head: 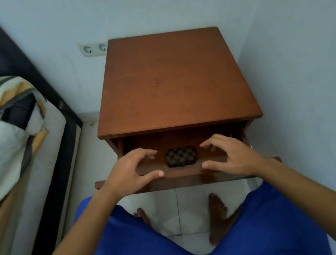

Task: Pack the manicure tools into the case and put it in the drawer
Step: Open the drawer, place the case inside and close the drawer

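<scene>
A wooden bedside cabinet (173, 78) is seen from above, set in a corner against a pale wall, with a bed (1, 141) along its left side and a double wall socket (94, 48) just behind its back left corner. Its drawer (183, 175) is pulled out toward the person, whose blue-clad knees and bare feet are seen below it. The checkered case (181, 156) is lying closed on the drawer floor, near the front and roughly central, with its clasp side facing the front panel; no loose tools are seen anywhere, so the packing is judged finished and only the closing of the drawer is judged to be left.

The left hand (134, 171) is held just left of the case and the right hand (230, 155) just right of it, both spread loosely with fingers curled and nothing gripped; the thumbs are laid along the top edge of the front panel, and the case is touched by neither. For the drawer to be shut well, both hands should be brought onto the front panel at matching positions and an even, straight push given, so that the drawer is not skewed in its runners. Fingers should be kept out of the gap under the cabinet top, and the push kept gentle so that the case is not slid backward
</scene>
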{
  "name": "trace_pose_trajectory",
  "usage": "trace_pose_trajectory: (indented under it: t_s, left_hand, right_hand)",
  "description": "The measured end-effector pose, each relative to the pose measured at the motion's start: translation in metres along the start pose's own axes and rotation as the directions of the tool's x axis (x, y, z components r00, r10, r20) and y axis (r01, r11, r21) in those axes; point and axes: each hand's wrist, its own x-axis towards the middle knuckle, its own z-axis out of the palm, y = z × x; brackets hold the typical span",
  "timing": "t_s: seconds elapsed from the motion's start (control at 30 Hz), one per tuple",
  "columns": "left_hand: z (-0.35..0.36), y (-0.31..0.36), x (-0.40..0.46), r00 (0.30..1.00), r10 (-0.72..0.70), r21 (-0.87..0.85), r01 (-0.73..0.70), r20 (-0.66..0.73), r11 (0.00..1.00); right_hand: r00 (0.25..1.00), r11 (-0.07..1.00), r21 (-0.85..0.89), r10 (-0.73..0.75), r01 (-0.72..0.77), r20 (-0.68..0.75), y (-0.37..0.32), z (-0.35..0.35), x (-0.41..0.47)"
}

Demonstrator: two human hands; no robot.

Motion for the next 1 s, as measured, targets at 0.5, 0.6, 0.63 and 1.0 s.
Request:
trace_pose_trajectory:
  t_s: [0.5,0.6,0.63,1.0]
  left_hand:
    - [-0.003,-0.009,0.026,0.980,0.013,0.409,0.072,-0.200,0.910]
    - [0.001,-0.016,0.028,0.960,0.054,0.411,0.067,-0.276,0.909]
    - [0.004,-0.017,0.029,0.951,0.063,0.409,0.070,-0.302,0.910]
    - [0.013,-0.020,0.049,0.867,0.047,0.389,0.173,-0.497,0.905]
  right_hand:
    - [0.950,0.872,-0.465,0.004,-0.156,-0.313,0.009,0.000,0.004]
    - [0.928,0.890,-0.423,0.001,-0.171,-0.372,0.014,0.002,0.011]
    - [0.916,0.892,-0.416,-0.004,-0.178,-0.401,0.015,0.003,0.013]
    - [0.778,0.900,-0.347,-0.014,-0.264,-0.628,0.024,0.013,0.041]
